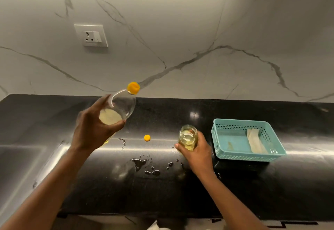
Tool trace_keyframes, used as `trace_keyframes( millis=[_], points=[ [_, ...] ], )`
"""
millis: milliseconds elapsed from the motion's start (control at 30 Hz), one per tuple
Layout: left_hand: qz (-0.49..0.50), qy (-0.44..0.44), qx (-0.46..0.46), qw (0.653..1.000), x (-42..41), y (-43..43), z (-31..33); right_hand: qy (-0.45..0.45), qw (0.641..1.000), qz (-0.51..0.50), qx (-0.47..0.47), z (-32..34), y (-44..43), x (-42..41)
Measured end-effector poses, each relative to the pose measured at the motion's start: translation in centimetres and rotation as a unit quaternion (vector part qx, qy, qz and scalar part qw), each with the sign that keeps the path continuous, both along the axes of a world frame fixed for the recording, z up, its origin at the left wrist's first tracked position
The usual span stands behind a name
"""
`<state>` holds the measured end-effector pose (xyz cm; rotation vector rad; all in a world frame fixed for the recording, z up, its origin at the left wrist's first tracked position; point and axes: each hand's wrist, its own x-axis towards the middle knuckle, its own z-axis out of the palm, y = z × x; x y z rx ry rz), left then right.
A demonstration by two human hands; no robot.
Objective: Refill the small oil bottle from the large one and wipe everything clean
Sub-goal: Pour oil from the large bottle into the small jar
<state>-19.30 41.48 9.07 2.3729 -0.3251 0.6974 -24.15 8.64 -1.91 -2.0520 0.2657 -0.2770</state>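
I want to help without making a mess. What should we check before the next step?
1. Big bottle gripped by the left hand: ok.
2. Big bottle's orange top on: looks on, ok.
3. Small bottle held by the right hand: ok.
4. Small bottle closed: not ok, its mouth is open; a loose cap lies on the counter.
5. Counter dry: not ok, puddles in front.
6. Cloth handy: ok, in the basket.
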Motion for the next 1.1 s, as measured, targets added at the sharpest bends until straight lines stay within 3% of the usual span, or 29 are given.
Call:
trace_keyframes(
  millis=[233,367,733,867,1100],
  points=[
    [-0.026,-0.034,0.202,0.978,0.0,-2.3,9.0,-0.120,0.988,0.099,0.002,10.8,0.2,3.0],
    [-0.006,-0.063,0.266,0.962,0.2,-3.5,13.1,-0.158,0.979,0.125,-0.029,14.2,0.0,4.0],
    [0.037,-0.139,0.343,0.928,0.0,-5.9,20.6,-0.219,0.962,0.145,-0.077,19.0,0.1,5.1],
    [0.062,-0.154,0.387,0.907,-0.5,-6.4,21.8,-0.220,0.961,0.144,-0.081,19.7,0.1,5.1],
    [0.055,-0.154,0.400,0.902,-1.0,-6.8,23.0,-0.223,0.960,0.149,-0.081,20.1,0.3,4.8]
  ],
)
